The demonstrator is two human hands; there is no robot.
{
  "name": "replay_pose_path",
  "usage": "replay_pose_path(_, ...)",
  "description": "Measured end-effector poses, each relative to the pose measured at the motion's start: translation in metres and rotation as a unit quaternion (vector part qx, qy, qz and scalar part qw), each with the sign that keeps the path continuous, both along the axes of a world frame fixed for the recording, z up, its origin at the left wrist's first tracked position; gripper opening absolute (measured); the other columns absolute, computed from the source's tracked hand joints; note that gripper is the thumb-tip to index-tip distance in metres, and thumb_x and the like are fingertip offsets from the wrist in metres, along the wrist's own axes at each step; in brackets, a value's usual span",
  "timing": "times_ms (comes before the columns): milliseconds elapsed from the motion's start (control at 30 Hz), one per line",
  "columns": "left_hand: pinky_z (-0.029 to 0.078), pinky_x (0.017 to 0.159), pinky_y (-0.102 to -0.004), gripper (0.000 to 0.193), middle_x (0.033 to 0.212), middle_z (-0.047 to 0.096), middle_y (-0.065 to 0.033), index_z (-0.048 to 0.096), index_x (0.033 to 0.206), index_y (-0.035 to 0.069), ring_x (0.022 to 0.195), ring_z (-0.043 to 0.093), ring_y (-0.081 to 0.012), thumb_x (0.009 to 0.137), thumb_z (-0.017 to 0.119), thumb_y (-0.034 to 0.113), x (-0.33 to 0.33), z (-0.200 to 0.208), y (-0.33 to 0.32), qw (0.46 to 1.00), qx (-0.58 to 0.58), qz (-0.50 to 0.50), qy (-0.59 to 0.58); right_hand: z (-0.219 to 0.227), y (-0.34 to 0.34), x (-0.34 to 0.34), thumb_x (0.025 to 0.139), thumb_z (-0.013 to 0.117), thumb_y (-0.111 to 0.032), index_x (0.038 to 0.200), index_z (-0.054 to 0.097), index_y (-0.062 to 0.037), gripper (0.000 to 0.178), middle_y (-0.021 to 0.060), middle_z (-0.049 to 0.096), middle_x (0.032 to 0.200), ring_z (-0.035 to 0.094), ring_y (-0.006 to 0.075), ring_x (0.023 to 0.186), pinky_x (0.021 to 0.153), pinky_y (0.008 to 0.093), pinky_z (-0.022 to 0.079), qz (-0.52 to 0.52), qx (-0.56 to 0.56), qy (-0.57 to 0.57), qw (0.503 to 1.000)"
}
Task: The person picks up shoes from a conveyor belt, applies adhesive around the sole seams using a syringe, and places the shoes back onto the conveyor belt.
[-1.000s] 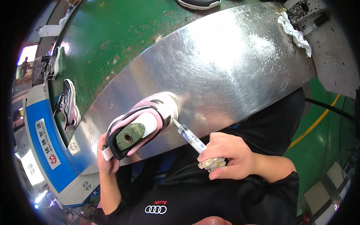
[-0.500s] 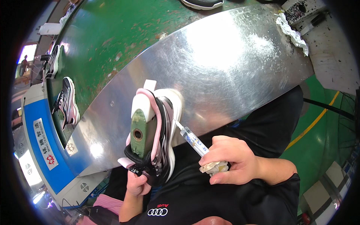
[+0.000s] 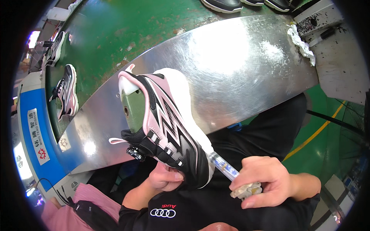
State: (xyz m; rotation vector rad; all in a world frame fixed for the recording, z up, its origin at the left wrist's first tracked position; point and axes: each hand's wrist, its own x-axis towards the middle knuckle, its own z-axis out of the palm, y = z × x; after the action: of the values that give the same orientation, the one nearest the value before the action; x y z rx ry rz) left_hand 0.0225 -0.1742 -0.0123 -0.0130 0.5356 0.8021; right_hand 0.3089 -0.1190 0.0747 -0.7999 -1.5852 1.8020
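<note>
My left hand grips the toe end of a black and pink sneaker with a white sole, fingers partly hidden under it. The shoe is tilted with its side up, heel away from me. A green shoe last fills its opening, and a dial sits on the lacing. In my right hand is a clear syringe, its end wrapped in a lumpy, whitish crust. The syringe's tip is at the edge of the sole near the forefoot; whether it touches cannot be made out.
A shiny metal sheet lies beyond my lap, bordering a green belt. Another sneaker stands at the left, and dark shoes at the far edge. Crumpled white paper and a dark-handled tool lie at far right.
The sneaker has turned to show its side and sole edge. My left hand has shifted right with it. The right hand and syringe have moved right and nearer, the tip now along the forefoot.
</note>
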Motion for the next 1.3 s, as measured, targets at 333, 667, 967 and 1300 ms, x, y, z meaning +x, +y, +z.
replay_pose_path(333,0.036,0.105,-0.043,0.058,0.126,0.054,-0.0163,0.045,0.13,0.001,0.119,0.051,-0.0325,0.075,0.06,-0.001,0.04,-0.006,0.031,0.989,-0.027,-0.134,-0.049,0.032,-0.032,0.028,0.072,0.08,-0.019,0.1,0.068,-0.0026,0.035,0.003,0.069,0.084,0.049,0.016,0.056,0.051,0.0277,0.038,-0.021,0.06,-0.035,0.997)
replay_pose_path(667,0.046,0.101,-0.0396,0.069,0.137,0.047,-0.0067,0.037,0.14,0.021,0.124,0.049,-0.0239,0.083,0.056,-0.012,0.082,-0.007,0.068,0.987,0.03,-0.109,-0.116,0.041,-0.045,0.034,0.07,0.081,-0.025,0.099,0.067,-0.0049,0.039,0.0019,0.065,0.077,0.042,0.0153,0.051,0.049,0.0276,0.032,-0.082,0.2,-0.125,0.968)
replay_pose_path(967,0.047,0.099,-0.0325,0.054,0.126,0.056,-0.0036,0.05,0.129,0.019,0.116,0.055,-0.0181,0.083,0.06,-0.01,0.097,0.002,0.078,0.99,0.024,-0.061,-0.127,0.04,-0.047,0.023,0.065,0.082,-0.026,0.092,0.068,-0.0082,0.035,-0.0023,0.054,0.067,0.036,0.0133,0.049,0.044,0.0253,0.028,-0.103,0.305,-0.227,0.919)
replay_pose_path(1300,0.049,0.094,-0.0273,0.03,0.118,0.061,-0.0091,0.059,0.117,0.006,0.113,0.057,-0.0194,0.087,0.059,-0.001,0.098,0.001,0.081,0.986,0.025,-0.082,-0.141,0.03,-0.046,0.011,0.065,0.081,-0.024,0.088,0.068,-0.0112,0.03,-0.0035,0.047,0.064,0.032,0.0112,0.048,0.04,0.0238,0.026,-0.097,0.418,-0.314,0.847)
